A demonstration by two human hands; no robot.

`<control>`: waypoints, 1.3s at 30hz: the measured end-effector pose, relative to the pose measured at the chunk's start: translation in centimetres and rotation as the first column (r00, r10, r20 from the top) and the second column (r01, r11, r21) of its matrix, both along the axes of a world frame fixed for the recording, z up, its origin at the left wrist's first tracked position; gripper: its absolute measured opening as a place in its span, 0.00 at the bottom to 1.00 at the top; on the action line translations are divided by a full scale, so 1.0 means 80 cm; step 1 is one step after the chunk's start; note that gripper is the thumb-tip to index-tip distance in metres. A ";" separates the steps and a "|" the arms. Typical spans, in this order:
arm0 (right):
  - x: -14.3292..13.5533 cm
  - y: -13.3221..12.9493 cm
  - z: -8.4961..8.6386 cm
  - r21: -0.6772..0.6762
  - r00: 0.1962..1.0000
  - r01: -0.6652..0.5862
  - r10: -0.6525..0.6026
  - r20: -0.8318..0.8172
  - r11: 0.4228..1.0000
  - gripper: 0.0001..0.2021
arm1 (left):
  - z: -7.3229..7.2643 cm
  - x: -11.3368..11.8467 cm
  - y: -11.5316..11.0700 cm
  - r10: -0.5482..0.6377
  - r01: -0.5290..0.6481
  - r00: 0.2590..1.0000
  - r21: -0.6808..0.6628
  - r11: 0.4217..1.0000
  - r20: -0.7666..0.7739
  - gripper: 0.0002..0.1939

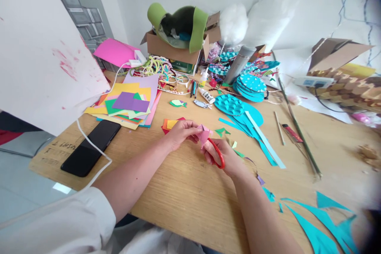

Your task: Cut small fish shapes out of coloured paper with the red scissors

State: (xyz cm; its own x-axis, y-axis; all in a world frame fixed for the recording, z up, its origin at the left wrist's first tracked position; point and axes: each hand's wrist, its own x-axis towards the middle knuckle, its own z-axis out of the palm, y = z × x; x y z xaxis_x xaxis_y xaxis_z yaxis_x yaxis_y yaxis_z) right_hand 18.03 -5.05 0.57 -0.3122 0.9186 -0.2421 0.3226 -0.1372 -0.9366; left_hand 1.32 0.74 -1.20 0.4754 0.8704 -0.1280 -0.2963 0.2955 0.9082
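Observation:
Pinched in my left hand (185, 131) is a small piece of pink paper (203, 135), held just above the table. Red-handled scissors (219, 154) sit in my right hand (222, 154), with fingers through the handle. Their blades meet the pink paper and are mostly hidden behind it and my fingers. Just behind my left hand lie small red and yellow-orange paper pieces (172, 124). Green scraps (222, 131) are scattered right of the pink paper. Farther back rest a green and white paper fish (178, 103) and a grey-blue paper fish (202, 104).
Coloured paper sheets (131, 102) are stacked at the left, behind a black phone (91, 149) and a white cable (97, 151). Turquoise ovals (229, 105), a glue bottle (207, 96) and a steel flask (240, 64) stand or lie behind. Turquoise offcuts (312, 222) and a long stick (297, 127) lie right.

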 end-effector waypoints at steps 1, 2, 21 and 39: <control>0.000 0.000 0.001 -0.003 1.000 0.002 -0.002 0.004 1.000 0.26 | -0.001 0.000 0.000 0.006 -0.006 1.000 -0.001 1.000 -0.003 0.16; -0.001 0.000 0.002 -0.008 1.000 0.002 -0.002 0.008 1.000 0.26 | -0.002 0.000 0.001 0.010 -0.010 1.000 0.000 1.000 -0.006 0.16; -0.004 0.001 0.010 -0.061 0.999 -0.012 0.010 -0.031 0.998 0.29 | -0.011 0.006 0.001 0.057 -0.057 0.998 0.001 0.998 -0.008 0.15; -0.003 0.001 0.006 -0.026 0.996 -0.072 0.070 -0.050 0.997 0.28 | -0.008 0.004 -0.001 0.018 -0.017 1.000 0.012 1.000 -0.015 0.15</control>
